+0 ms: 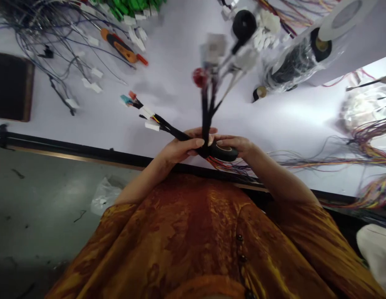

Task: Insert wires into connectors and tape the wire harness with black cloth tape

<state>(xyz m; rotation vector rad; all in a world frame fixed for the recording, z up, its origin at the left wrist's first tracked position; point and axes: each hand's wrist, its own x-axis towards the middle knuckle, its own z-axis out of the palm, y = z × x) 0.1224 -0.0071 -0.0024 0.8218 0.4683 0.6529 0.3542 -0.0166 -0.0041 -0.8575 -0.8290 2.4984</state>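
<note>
A wire harness (pixel 171 129) wrapped in black tape is held over the table's front edge. My left hand (pixel 183 147) is closed around it near the point where its branches meet. One branch points left and ends in white, blue and orange connectors; others stand up toward the camera with blurred connectors, a red one (pixel 199 77) among them. My right hand (pixel 238 144) grips a roll of black tape (pixel 225 153) right beside the joint, its fingertips close to the harness. Loose coloured wires (pixel 221 165) run out to the right beneath the roll.
At the back left lie tangled wires (pixel 65 50), an orange-black screwdriver (pixel 120 45) and green connectors (pixel 130 8). A dark tray-like object (pixel 12 87) sits at the left edge. Plastic-wrapped tape rolls (pixel 295 62) stand back right, with wire bundles (pixel 370 141) further right.
</note>
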